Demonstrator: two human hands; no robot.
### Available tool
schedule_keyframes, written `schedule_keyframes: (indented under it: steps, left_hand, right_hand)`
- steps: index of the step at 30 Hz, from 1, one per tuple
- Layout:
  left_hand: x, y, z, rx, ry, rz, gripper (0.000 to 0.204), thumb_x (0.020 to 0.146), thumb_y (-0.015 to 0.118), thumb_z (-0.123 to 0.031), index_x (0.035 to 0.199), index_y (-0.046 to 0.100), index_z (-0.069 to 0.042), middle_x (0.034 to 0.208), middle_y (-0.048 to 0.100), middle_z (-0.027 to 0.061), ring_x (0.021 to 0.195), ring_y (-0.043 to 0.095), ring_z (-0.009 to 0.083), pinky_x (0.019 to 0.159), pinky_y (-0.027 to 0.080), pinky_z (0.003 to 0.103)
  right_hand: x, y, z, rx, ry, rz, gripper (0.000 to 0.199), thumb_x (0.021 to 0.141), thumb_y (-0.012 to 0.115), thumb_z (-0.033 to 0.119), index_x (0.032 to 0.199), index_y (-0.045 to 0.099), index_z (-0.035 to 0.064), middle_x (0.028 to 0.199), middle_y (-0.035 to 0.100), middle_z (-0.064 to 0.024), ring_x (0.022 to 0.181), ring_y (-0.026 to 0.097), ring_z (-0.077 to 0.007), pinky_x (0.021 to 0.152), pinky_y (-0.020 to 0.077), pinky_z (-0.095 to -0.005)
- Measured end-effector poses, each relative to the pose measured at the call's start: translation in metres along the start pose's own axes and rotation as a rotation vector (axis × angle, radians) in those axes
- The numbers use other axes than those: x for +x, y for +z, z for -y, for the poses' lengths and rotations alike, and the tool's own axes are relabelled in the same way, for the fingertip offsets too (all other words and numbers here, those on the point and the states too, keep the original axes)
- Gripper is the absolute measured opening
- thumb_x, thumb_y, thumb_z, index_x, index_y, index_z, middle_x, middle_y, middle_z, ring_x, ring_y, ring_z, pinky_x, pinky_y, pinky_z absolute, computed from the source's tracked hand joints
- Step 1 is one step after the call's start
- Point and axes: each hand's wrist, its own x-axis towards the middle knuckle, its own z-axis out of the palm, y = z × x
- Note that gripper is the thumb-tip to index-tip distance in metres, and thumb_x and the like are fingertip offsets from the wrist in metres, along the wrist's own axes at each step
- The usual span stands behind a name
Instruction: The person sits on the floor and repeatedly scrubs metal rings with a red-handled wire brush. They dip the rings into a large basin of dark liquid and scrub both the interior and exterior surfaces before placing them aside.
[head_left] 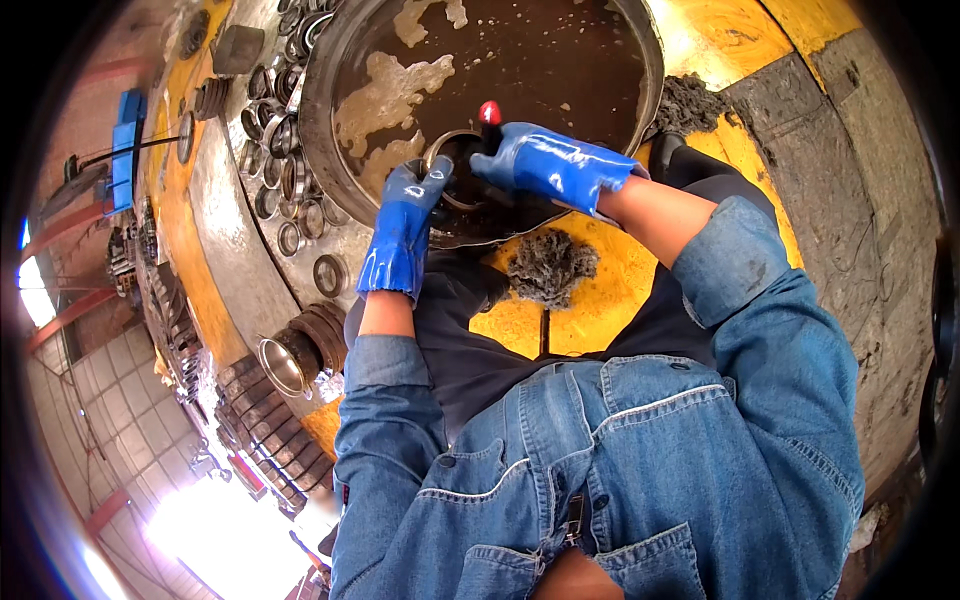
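Observation:
Over a wide round metal basin [655, 60] of dark brown liquid, both my hands are at work in blue rubber gloves. My left hand [418, 190] is closed on the left edge of a metal ring [437, 143], thumb on its rim. Closed at the ring's right side, my right hand [508, 160] grips a dark-handled tool with a red tip [489, 112] that sticks up above the fist. The tool's working end is hidden by the hand and the ring, so its kind does not show. Pale foam [385, 95] floats on the liquid.
Many metal rings [290, 180] lie on the metal surface left of the basin. Stacked larger rings [290, 360] stand beside my left knee. Grey tangled fibre [552, 268] sits between my legs, with another clump [688, 103] right of the basin. Dark boards [800, 150] cover the right side.

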Motion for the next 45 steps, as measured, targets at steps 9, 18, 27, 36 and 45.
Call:
schedule_keyframes:
  steps: [9, 18, 27, 36, 45]
  left_hand:
    - [-0.036, 0.051, -0.020, 0.506, 0.167, -0.439, 0.050, 0.095, 0.069, -0.041, 0.121, 0.071, 0.002, 0.106, 0.076, 0.0242, 0.101, 0.074, 0.0363, 0.090, 0.056, 0.044]
    - [0.011, 0.024, -0.079, 0.500, 0.070, 0.169, 0.055, 0.094, 0.075, -0.043, 0.121, 0.071, 0.005, 0.104, 0.075, 0.0119, 0.079, 0.065, 0.0188, 0.075, 0.053, 0.037]
    - [0.058, -0.002, -0.041, 0.739, 0.091, 0.115, 0.067, 0.090, 0.073, -0.056, 0.123, 0.072, 0.003, 0.101, 0.076, 0.0185, 0.089, 0.070, 0.0258, 0.074, 0.052, 0.038]
    - [-0.041, 0.062, -0.052, 0.865, -0.050, -0.392, 0.068, 0.093, 0.059, -0.059, 0.124, 0.070, 0.001, 0.116, 0.073, 0.0297, 0.113, 0.070, 0.0453, 0.099, 0.054, 0.050]
    - [-0.022, -0.010, -0.095, 0.719, 0.482, 0.117, 0.035, 0.100, 0.064, -0.025, 0.121, 0.071, 0.002, 0.119, 0.075, 0.0236, 0.109, 0.073, 0.0321, 0.093, 0.055, 0.035]
  right_hand:
    - [-0.013, -0.007, -0.012, -0.196, -0.344, -0.089, 0.044, 0.092, 0.069, 0.050, 0.099, 0.078, 0.0069, 0.090, 0.076, -0.0120, 0.082, 0.072, -0.0296, 0.076, 0.0546, -0.0406]
    - [0.020, 0.000, -0.063, 0.704, -0.116, 0.096, 0.032, 0.096, 0.062, 0.036, 0.090, 0.075, 0.0072, 0.077, 0.068, -0.0034, 0.068, 0.058, -0.0141, 0.062, 0.0420, -0.0344]
    - [0.029, 0.035, -0.034, -0.414, -0.376, -0.272, 0.036, 0.087, 0.069, 0.040, 0.098, 0.076, 0.0061, 0.088, 0.073, -0.0214, 0.084, 0.071, -0.0442, 0.077, 0.0570, -0.0508]
    - [-0.019, -0.012, -0.037, 0.617, -0.106, 0.095, 0.034, 0.097, 0.065, 0.043, 0.092, 0.075, 0.0102, 0.075, 0.063, 0.0003, 0.065, 0.055, -0.0100, 0.063, 0.0427, -0.0266]
    - [0.011, 0.005, -0.033, -0.142, -0.246, -0.183, 0.032, 0.087, 0.068, 0.035, 0.097, 0.077, 0.0065, 0.086, 0.074, -0.0209, 0.083, 0.072, -0.0393, 0.075, 0.0559, -0.0462]
